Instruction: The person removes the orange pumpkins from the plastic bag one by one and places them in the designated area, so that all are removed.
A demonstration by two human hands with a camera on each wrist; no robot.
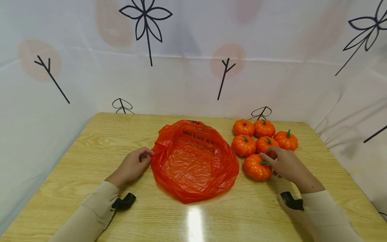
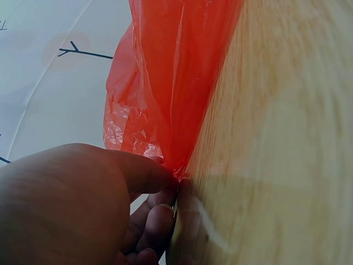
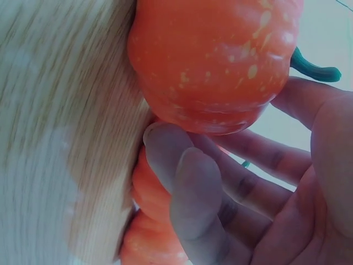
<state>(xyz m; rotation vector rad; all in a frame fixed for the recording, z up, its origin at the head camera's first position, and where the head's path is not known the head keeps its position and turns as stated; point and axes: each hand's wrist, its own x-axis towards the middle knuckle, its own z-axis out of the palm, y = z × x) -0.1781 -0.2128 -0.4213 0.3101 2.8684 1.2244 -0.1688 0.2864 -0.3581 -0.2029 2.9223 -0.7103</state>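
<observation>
An orange-red plastic bag (image 1: 190, 164) with dark printing lies on the table, its mouth spread wide and its sides standing in folds. At its left rim, my left hand (image 1: 134, 165) pinches the plastic between thumb and fingers; the left wrist view shows the bunched bag (image 2: 171, 83) at the fingertips. My right hand (image 1: 287, 164) holds the nearest small orange pumpkin (image 1: 257, 168), thumb near its green stem and fingers along its right side. Close up, that pumpkin (image 3: 215, 61) has yellow flecks and sits at the wooden surface, with my fingers (image 3: 196, 187) bent beside it.
Several more small pumpkins (image 1: 243, 145) with green stems sit clustered behind the held one, to the right of the bag. The wooden table (image 1: 99, 144) reaches back to a pale cloth (image 1: 181, 84) with plant drawings. A black wrist mount (image 1: 124, 202) projects from the left sleeve.
</observation>
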